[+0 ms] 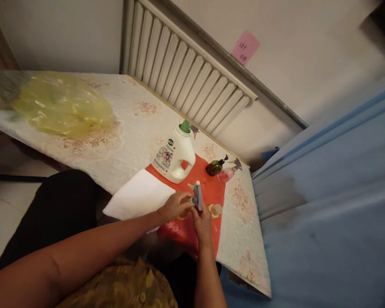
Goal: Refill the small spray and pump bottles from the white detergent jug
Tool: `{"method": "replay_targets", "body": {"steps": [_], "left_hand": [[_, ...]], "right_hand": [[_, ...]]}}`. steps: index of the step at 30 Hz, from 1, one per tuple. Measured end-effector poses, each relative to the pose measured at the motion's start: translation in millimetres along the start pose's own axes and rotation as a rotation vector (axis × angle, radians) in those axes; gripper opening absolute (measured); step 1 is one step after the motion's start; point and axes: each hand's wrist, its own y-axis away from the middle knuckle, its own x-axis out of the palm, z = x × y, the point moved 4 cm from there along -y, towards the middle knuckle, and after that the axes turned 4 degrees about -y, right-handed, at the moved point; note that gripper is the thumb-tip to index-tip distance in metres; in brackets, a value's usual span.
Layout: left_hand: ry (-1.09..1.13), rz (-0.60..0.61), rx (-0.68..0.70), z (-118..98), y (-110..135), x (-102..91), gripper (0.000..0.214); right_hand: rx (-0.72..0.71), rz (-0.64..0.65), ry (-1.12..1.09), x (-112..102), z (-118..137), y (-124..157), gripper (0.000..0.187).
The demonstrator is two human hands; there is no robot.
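The trigger sprayer head (196, 193) stands upright over the red mat (216, 190) at the near edge of the bench (131, 124). The right hand (202, 221) has its grip closed on it from below. The left hand (176, 206) has its grip narrowed at the collar, apparently on a small bottle (182, 215) of pale orange that is mostly hidden under the fingers. The head looks like light, stiff moulded plastic, probably slick, with a thin lever that could snap, so the body and the collar are likely the safest places to hold it. The mat looks glossy, and the floral cloth under it looks soft. A white detergent jug (175, 156), a dark green pump bottle (215, 167) and a pink spray bottle (227, 173) stand near, and a yellow plastic bag (62, 105) lies well apart. A radiator (186, 68) lines the wall, with blue fabric (333, 192) on the right.
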Motion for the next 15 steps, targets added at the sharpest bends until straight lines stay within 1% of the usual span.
{"method": "replay_targets", "body": {"steps": [2, 5, 7, 12, 15], "left_hand": [[-0.004, 0.011, 0.006, 0.4, -0.3, -0.3, 0.019], [-0.013, 0.022, 0.014, 0.7, 0.0, -0.3, 0.022], [-0.019, 0.036, 0.022, -0.1, 0.4, 0.1, 0.022], [-0.036, 0.052, 0.037, -1.2, 1.0, -0.3, 0.022], [-0.025, 0.055, 0.026, 2.5, 2.5, 0.2, 0.024]], "right_hand": [[0.035, 0.009, -0.061, -1.0, -3.0, -0.8, 0.03], [0.068, -0.001, -0.234, -3.8, -4.0, -3.1, 0.041], [0.072, -0.001, -0.285, -5.7, -2.1, -5.5, 0.043], [0.052, 0.055, -0.211, -6.8, 6.4, -12.2, 0.03], [0.039, 0.061, -0.19, -7.8, 10.9, -14.5, 0.026]]}}
